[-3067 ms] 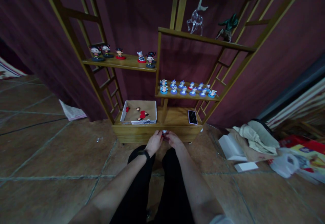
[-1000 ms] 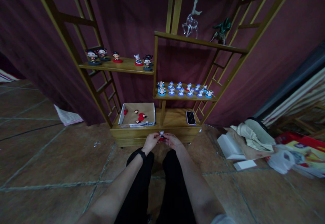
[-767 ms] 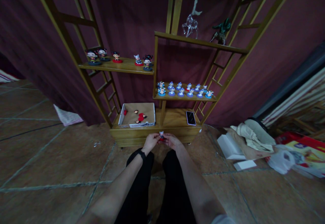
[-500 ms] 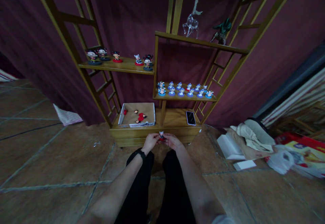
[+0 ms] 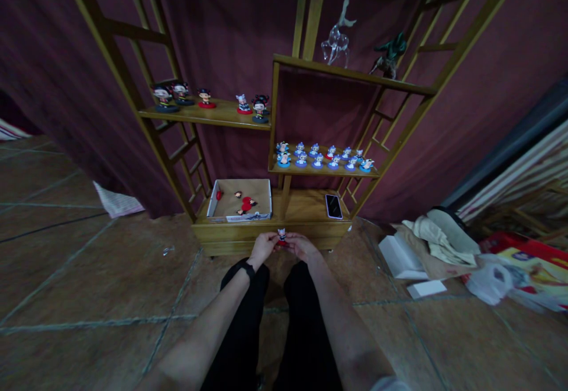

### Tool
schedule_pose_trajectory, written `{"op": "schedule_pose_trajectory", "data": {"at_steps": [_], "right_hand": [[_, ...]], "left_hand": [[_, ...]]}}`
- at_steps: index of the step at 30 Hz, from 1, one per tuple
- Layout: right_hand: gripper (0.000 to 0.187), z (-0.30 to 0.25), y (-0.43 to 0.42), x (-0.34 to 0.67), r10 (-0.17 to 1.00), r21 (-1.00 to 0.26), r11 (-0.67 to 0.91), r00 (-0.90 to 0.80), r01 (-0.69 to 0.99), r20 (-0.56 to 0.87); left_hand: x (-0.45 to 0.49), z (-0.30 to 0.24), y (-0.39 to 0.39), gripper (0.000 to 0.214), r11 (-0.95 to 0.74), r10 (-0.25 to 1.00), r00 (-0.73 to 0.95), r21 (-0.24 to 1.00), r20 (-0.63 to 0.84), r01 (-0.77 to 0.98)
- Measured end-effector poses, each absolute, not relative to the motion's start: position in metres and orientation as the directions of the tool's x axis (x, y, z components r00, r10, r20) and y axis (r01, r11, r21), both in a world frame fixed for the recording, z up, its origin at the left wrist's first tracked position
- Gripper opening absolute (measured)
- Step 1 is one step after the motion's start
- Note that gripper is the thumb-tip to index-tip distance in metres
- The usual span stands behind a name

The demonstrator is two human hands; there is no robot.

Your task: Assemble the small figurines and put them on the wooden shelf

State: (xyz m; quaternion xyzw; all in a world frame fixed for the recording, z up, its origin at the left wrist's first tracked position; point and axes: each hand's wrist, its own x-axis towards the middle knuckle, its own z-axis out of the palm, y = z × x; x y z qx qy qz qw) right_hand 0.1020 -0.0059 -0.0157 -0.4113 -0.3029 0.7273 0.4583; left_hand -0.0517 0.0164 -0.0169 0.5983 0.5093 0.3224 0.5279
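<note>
Between my fingertips is a small figurine (image 5: 281, 235) with a white, eared head and a red base, held upright in front of the shelf's lower drawer. My left hand (image 5: 265, 247) grips its left side and my right hand (image 5: 300, 245) its right side. Just beyond, on the bottom shelf, an open cardboard box (image 5: 255, 188) holds several loose red and dark-haired figurine pieces. On the upper left shelf (image 5: 222, 117) stand several figurines, among them a similar white-headed one (image 5: 242, 104) on a red base.
Rows of small blue-and-white figurines (image 5: 318, 160) fill the middle right shelf. A phone (image 5: 333, 206) lies on the bottom shelf. Above stand a clear deer ornament (image 5: 336, 45) and a dark green figure (image 5: 390, 57). White boxes (image 5: 402, 257) and plastic bags (image 5: 490, 281) lie on the floor at right.
Both hands stay in place around the figurine, which sits nearly the same between the fingers. The view has shifted very slightly.
</note>
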Motion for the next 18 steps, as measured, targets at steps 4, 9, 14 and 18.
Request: {"op": "schedule_pose_trajectory", "data": {"at_steps": [4, 9, 14, 18], "right_hand": [[0.017, -0.018, -0.004, 0.102, 0.912, -0.810, -0.407, -0.234, -0.422, -0.336], [0.019, -0.014, -0.005, 0.101, 0.918, -0.813, -0.393, -0.233, -0.431, -0.320], [0.022, -0.009, -0.007, 0.099, 0.919, -0.826, -0.384, -0.257, -0.412, -0.299], [0.022, -0.008, -0.008, 0.098, 0.925, -0.833, -0.369, -0.251, -0.412, -0.285]], "left_hand": [[-0.051, -0.012, 0.015, 0.018, 0.101, 0.948, 0.272, 0.966, -0.167, 0.239], [-0.050, -0.008, 0.013, 0.011, 0.144, 0.947, 0.270, 0.981, -0.174, 0.128], [-0.048, -0.007, 0.012, 0.011, 0.166, 0.956, 0.241, 0.986, -0.167, 0.027], [-0.048, -0.004, 0.010, 0.013, 0.191, 0.955, 0.232, 0.982, -0.184, -0.010]]}}
